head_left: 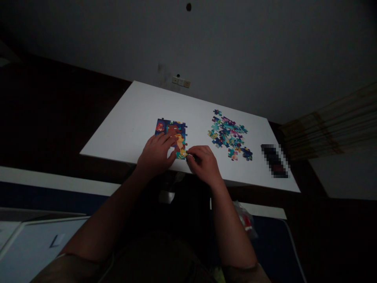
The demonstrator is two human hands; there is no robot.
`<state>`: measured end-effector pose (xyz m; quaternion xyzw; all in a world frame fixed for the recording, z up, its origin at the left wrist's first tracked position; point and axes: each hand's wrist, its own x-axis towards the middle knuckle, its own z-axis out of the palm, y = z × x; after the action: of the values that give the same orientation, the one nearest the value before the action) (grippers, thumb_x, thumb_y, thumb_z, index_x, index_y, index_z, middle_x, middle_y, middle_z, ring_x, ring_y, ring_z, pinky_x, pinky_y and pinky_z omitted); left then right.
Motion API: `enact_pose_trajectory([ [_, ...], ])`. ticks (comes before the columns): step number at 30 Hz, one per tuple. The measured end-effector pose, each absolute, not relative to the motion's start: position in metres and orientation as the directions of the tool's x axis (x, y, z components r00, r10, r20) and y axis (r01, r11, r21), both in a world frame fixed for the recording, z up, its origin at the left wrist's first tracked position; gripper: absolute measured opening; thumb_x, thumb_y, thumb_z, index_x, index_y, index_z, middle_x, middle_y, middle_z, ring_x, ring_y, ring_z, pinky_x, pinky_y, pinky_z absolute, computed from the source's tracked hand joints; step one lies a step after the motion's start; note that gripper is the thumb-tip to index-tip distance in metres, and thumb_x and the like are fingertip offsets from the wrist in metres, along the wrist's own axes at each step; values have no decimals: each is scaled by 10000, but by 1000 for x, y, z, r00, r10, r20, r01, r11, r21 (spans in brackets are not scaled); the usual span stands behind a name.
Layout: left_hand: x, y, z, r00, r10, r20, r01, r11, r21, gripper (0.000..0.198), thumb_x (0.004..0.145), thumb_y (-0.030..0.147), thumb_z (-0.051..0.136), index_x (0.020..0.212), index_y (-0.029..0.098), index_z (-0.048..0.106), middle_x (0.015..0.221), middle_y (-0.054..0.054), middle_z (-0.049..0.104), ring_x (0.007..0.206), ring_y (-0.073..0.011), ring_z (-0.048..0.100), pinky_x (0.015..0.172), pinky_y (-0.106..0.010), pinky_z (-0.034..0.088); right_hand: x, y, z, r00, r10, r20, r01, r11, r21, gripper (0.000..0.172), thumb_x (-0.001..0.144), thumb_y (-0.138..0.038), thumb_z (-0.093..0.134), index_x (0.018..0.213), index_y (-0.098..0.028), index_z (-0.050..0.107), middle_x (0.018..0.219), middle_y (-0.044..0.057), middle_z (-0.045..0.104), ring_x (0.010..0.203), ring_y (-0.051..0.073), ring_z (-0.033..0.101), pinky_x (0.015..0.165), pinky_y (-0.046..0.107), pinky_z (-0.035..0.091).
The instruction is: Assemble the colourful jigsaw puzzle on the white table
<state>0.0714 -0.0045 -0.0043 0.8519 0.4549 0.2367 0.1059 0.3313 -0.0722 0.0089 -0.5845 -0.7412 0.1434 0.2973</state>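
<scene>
A partly joined jigsaw puzzle (172,127) lies flat on the white table (118,118), with knobs showing along its right edge. My left hand (157,153) rests over its lower left part, fingers spread, covering some of the picture. Beside the lower right corner, my right hand (203,161) has thumb and forefinger closed around a small dark puzzle piece (191,155), which touches or almost touches the joined part. Loose puzzle pieces (228,131) lie in a colourful heap to the right.
A blurred-out dark object (274,161) lies near the table's right end. Behind the table is a wall with sockets (181,81). A plastic bag (246,220) sits below the front edge, by my right forearm.
</scene>
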Motion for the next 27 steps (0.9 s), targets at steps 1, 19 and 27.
enact_pose_trajectory([
  [1, 71, -4, -4, 477, 826, 300, 726, -562, 396, 564, 1180, 361, 700, 1736, 337, 787, 1854, -124, 783, 1711, -426, 711, 1456, -717, 557, 331, -72, 9, -139, 952, 274, 781, 275, -560, 172, 1177, -327, 794, 1255, -342, 947, 1328, 110, 960, 1334, 388, 868, 1214, 648, 718],
  [19, 71, -4, -3, 491, 823, 285, 733, -567, 376, 568, 1182, 345, 687, 1740, 304, 785, 1860, -149, 773, 1706, -422, 720, 1448, -686, 565, 331, -73, 12, -137, 952, 273, 755, 279, -594, 195, 1195, -359, 763, 1244, -411, 944, 1333, 86, 965, 1324, 407, 867, 1208, 695, 715],
  [27, 70, -4, -7, 488, 824, 288, 728, -566, 387, 582, 1195, 363, 682, 1769, 315, 762, 1907, -143, 739, 1748, -418, 694, 1477, -709, 536, 333, -72, 10, -146, 950, 278, 750, 289, -595, 176, 1199, -348, 779, 1239, -434, 927, 1329, 67, 967, 1319, 400, 869, 1202, 686, 709],
])
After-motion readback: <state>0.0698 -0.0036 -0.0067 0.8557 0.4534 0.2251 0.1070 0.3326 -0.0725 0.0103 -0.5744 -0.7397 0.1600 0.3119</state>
